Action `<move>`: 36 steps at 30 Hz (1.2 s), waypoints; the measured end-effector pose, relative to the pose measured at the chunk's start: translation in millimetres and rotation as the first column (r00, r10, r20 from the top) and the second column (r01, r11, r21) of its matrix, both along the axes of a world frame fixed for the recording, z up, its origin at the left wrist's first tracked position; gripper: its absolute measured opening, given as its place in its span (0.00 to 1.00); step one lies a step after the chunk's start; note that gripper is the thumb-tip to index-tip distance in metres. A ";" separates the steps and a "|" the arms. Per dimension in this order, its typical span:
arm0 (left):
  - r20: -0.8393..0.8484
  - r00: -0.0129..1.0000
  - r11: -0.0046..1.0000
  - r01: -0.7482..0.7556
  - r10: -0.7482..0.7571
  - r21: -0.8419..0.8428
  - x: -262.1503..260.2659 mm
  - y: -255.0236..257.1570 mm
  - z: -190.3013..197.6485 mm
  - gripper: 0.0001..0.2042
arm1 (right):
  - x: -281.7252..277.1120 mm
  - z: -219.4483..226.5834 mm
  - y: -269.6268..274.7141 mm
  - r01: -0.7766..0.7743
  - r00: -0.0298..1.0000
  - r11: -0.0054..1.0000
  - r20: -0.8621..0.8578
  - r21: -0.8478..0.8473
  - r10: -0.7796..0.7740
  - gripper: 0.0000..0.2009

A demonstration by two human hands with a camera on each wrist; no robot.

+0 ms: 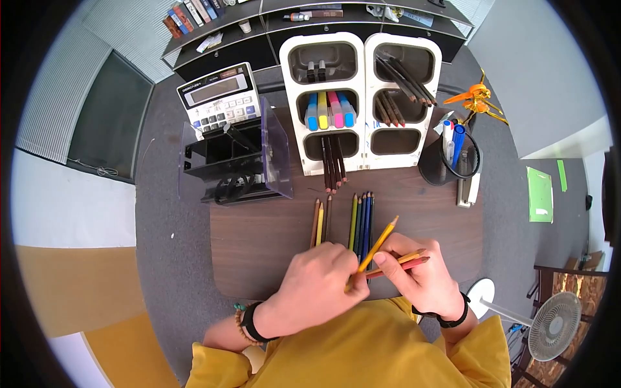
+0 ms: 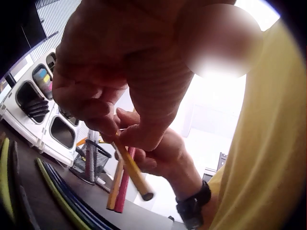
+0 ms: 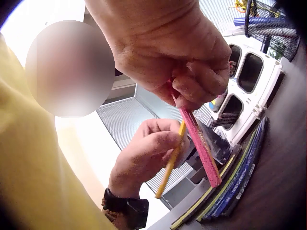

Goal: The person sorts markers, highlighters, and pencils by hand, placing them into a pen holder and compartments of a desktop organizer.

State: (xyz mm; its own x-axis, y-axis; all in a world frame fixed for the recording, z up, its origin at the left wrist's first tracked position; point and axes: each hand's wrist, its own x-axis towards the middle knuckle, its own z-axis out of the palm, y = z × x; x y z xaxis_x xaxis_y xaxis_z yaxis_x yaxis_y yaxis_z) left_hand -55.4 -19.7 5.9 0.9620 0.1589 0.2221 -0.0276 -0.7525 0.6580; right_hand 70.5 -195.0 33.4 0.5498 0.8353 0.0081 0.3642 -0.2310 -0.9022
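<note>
My left hand (image 1: 320, 275) pinches a yellow colored pencil (image 1: 384, 239) near its blunt end, its sharpened tip pointing up and away. Beside it, my right hand (image 1: 420, 275) holds an orange colored pencil (image 2: 114, 189) and a red colored pencil (image 3: 200, 153) together, tips out to the right. Both hands are close together above the near part of the table. Just beyond them lie two groups of colored pencils: a brown, a yellow (image 1: 320, 223) and a dark one at left, and green (image 1: 353, 223), blue (image 1: 363, 223) and dark ones at right.
A white organizer (image 1: 362, 103) at the back holds highlighters (image 1: 330, 111) and dark pencils (image 1: 332, 158). At left stand a calculator (image 1: 220, 94) and a clear-and-black desk holder (image 1: 275, 155). A mesh pen cup (image 1: 433, 165) and a stapler (image 1: 469, 191) are at right.
</note>
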 end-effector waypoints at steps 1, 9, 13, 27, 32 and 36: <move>0.042 0.998 0.999 0.043 -0.042 -0.015 -3.0 -3.1 1.1 0.11 | 0.3 0.2 0.6 -0.026 1.000 1.000 -0.007 -0.005 0.026 0.10; 0.191 0.974 0.988 0.139 -0.125 -0.064 -10.0 -5.5 -6.9 0.12 | -0.7 -8.9 2.7 -0.042 0.973 0.987 -0.217 0.152 0.075 0.08; 0.183 0.973 0.982 0.162 -0.143 -0.097 -11.4 -4.0 -1.2 0.11 | 3.0 -10.1 -1.2 -0.144 0.973 0.976 -0.157 0.163 0.169 0.08; -0.214 0.953 0.963 -0.172 0.215 0.206 -24.2 22.5 -22.1 0.08 | 6.5 -16.9 -5.2 0.172 0.947 0.985 0.273 0.016 -0.170 0.06; -0.247 0.947 0.963 -0.149 0.205 0.224 -22.4 22.5 -24.4 0.09 | 8.0 -17.2 -3.1 0.158 0.953 0.987 0.258 0.015 -0.156 0.07; -0.228 0.947 0.960 -0.178 0.228 0.218 -20.0 21.9 -28.3 0.09 | 9.8 -21.3 -1.4 0.124 0.960 0.992 0.256 -0.014 -0.116 0.08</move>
